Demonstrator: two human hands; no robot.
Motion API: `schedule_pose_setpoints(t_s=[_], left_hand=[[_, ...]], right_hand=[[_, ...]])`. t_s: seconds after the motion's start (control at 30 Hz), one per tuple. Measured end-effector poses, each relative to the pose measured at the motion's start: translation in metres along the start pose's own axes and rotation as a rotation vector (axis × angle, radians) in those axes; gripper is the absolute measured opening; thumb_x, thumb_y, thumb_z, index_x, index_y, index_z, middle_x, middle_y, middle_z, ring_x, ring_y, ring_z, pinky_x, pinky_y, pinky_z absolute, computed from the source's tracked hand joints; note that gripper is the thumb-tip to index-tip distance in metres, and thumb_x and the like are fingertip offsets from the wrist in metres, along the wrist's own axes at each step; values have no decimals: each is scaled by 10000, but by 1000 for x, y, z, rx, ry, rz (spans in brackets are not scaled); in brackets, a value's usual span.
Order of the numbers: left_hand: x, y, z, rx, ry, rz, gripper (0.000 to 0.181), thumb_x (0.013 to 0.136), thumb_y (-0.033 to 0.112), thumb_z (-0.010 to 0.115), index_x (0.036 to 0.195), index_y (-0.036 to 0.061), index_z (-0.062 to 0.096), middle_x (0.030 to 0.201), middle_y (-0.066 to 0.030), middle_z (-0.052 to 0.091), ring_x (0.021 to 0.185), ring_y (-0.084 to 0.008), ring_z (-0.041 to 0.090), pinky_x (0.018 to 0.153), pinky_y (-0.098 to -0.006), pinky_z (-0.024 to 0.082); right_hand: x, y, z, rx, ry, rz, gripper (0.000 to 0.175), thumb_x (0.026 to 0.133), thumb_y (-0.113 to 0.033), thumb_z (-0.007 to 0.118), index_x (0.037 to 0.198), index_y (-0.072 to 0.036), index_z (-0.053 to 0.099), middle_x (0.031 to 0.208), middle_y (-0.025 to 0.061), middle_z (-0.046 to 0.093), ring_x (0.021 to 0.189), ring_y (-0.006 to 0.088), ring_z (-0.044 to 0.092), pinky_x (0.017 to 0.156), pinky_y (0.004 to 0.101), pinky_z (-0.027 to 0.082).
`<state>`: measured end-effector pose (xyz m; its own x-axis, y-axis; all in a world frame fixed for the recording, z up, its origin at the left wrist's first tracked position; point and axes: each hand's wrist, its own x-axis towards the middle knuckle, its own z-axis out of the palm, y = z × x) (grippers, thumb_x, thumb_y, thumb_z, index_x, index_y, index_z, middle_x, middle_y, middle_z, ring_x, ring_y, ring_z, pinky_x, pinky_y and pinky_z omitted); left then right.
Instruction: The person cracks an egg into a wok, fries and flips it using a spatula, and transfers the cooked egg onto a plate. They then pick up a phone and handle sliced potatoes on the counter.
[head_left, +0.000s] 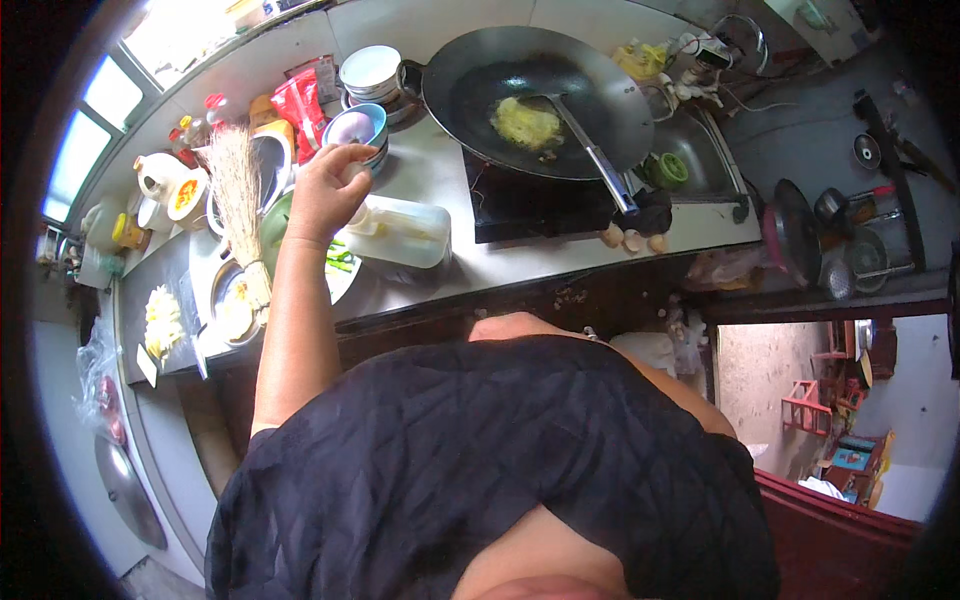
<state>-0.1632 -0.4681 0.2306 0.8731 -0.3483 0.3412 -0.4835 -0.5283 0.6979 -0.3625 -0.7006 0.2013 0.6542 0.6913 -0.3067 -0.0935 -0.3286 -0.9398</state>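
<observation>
My left hand (330, 186) reaches over the counter, thumb and index finger curled towards each other. Something pale shows between them; whether it is held, I cannot tell. Just beyond the fingertips is a blue bowl (379, 120) with a lilac rounded thing (352, 128) inside. Under the wrist stands a plastic container with a translucent lid (405, 232). My right hand (514, 325) is low against my body by the counter edge, mostly hidden by my dark top. In the large wok (472, 82) lies yellow fried egg (527, 124). A metal spatula (589, 146) rests in it, handle over the near rim.
The wok sits on a black cooktop (536, 210), with eggshells (632, 241) nearby. A sink (705, 154) is on the right. Leftward are a straw brush (238, 202), a knife (196, 337) and a cutting board (139, 274) bearing cut pale food. White bowls (370, 67) stack behind.
</observation>
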Motion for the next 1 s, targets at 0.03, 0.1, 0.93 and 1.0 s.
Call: schedule_pose_setpoints(t_s=[0.03,0.1,0.93,1.0], left_hand=[[-2,-1,0,0,2,-15,260,732,36,585,980,43,663,977,-87,628,929,-183,603,845,-274,452],[-3,-4,2,6,2,-4,258,733,37,587,980,44,662,973,-86,627,926,-183,603,843,-274,453],[1,0,-5,29,8,17,302,708,128,575,984,74,683,945,-112,632,870,-238,625,820,-320,476],[3,1,-4,27,3,31,301,708,127,577,984,72,682,941,-109,632,863,-232,625,816,-317,478]], right_hand=[[8,-2,2,-98,-4,-126,251,905,-240,488,1012,-36,589,967,86,604,958,190,564,836,334,439],[19,-9,8,-195,-4,-254,240,901,-241,504,1000,-39,590,944,73,604,930,192,567,828,328,441],[52,1,-10,-165,-295,-351,282,871,-161,574,1143,-89,595,920,102,596,840,215,574,757,298,447],[49,-1,-11,-168,-272,-315,283,871,-161,573,1144,-89,595,921,102,596,842,216,574,758,299,447]])
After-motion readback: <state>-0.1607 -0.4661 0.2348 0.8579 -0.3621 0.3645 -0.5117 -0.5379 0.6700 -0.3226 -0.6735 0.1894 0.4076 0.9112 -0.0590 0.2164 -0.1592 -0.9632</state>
